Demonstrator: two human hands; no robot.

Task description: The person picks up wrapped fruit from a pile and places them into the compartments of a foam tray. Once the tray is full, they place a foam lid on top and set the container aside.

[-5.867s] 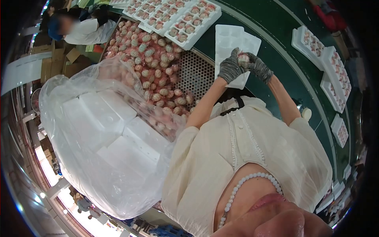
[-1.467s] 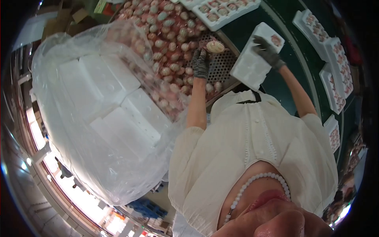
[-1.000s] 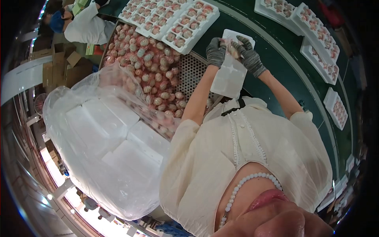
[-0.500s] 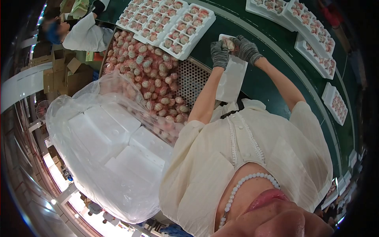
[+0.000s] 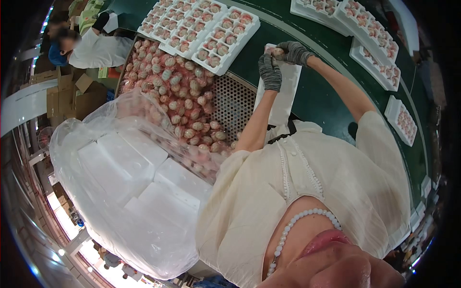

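Both my hands wear grey striped gloves. My right hand [image 5: 294, 53] curls its fingers around a round wrapped item [image 5: 277, 54] at the far end of a white foam tray [image 5: 284, 91]. Against the left side of that item, my left hand [image 5: 270, 73] has its fingers pressed together over the tray's edge. The tray lies lengthwise in front of my body, and its cells are hard to make out. Left of it, many similar items in clear and red wrapping [image 5: 185, 96] lie in a bin with a perforated metal floor [image 5: 233, 98].
Filled foam trays [image 5: 225, 41] stand at the bin's far edge. More filled trays [image 5: 374, 62] rest to the right on the green surface [image 5: 326, 103]. A plastic bag of white foam trays [image 5: 129, 173] is at the left. Beyond it are cardboard boxes [image 5: 72, 96] and another person [image 5: 98, 48].
My left hand has opened its grip somewhat and straightened along the tray's left side. The wrapped item sits closer to the tray's far end. The whole view has shifted slightly.
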